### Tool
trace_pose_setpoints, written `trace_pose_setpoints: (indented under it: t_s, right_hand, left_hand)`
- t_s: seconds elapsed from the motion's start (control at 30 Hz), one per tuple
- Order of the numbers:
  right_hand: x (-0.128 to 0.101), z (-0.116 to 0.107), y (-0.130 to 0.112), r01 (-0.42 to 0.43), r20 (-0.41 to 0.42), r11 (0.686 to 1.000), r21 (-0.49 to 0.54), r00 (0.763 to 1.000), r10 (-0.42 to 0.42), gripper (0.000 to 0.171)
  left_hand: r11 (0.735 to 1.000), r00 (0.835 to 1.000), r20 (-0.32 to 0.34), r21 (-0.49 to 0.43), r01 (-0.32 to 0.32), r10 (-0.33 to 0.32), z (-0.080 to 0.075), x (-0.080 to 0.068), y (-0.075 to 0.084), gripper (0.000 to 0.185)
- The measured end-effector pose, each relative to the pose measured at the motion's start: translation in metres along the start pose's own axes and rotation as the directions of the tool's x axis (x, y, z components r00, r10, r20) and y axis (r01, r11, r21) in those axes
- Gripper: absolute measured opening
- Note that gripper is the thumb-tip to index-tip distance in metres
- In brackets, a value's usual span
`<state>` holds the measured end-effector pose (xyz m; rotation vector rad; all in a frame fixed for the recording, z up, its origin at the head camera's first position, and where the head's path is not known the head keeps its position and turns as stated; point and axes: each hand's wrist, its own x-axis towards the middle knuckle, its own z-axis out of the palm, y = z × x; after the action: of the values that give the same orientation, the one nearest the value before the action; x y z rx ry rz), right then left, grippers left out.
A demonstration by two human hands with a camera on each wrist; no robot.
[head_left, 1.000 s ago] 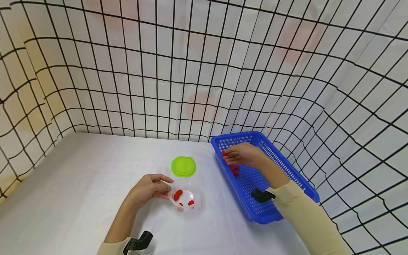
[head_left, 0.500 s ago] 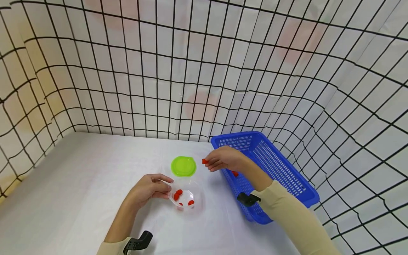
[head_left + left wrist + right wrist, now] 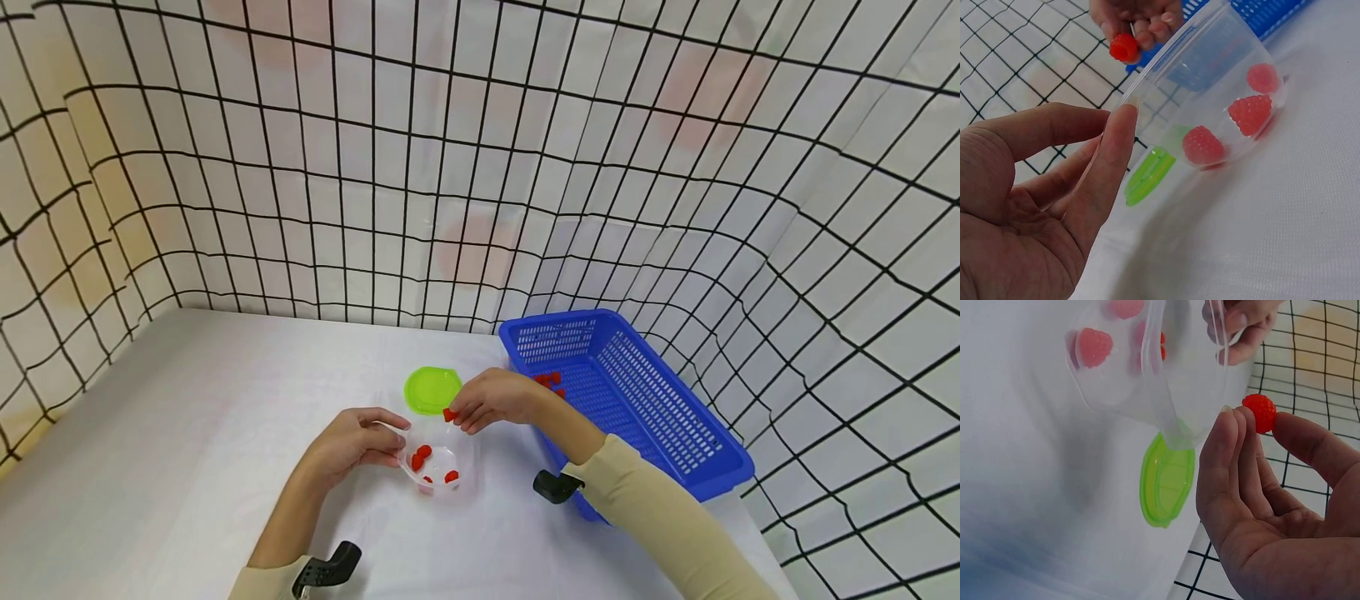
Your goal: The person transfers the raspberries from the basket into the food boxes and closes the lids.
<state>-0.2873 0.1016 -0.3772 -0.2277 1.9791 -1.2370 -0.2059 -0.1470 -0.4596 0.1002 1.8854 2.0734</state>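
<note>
Red and bumpy, a small raspberry-shaped piece (image 3: 449, 414) sat pinched between the thumb and fingertips of the right hand (image 3: 491, 400), just above the far rim of a clear plastic round container (image 3: 437, 463). In the right wrist view the same red piece (image 3: 1259, 412) showed at the tips of the curled fingers (image 3: 1230, 434), beside the container's rim and not yet inside it. The left hand (image 3: 352, 440) gripped the container's left edge, thumb and fingers curled round the rim, and held it tipped with its mouth raised on the near-left. In the left wrist view the thumb (image 3: 1110, 162) lay pressed along the rim of the container (image 3: 1210, 94). Three red berries (image 3: 1250, 114) rested at the low side of the container.

A lime-green round plastic lid (image 3: 432, 389) lay flat on the white tabletop (image 3: 187, 433), just beyond the container and apart from it. To the right stood a blue perforated plastic basket (image 3: 660, 417), with a few more red pieces (image 3: 548, 380) at its far-left end. A white cloth with a black grid (image 3: 480, 167) enclosed the table on the far, left and right sides. Both forearms wore beige sleeves (image 3: 660, 517).
</note>
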Motion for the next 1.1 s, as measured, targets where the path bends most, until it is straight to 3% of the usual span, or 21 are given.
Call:
trace_pose_setpoints:
  t_s: [1.1]
  right_hand:
    - [0.008,0.014,0.015,0.033,-0.022,0.998,-0.048,0.999,-0.034,0.022]
  left_hand:
    - [1.000,1.000,-0.009,0.003,0.007,-0.007,0.000,0.002,-0.001,0.038]
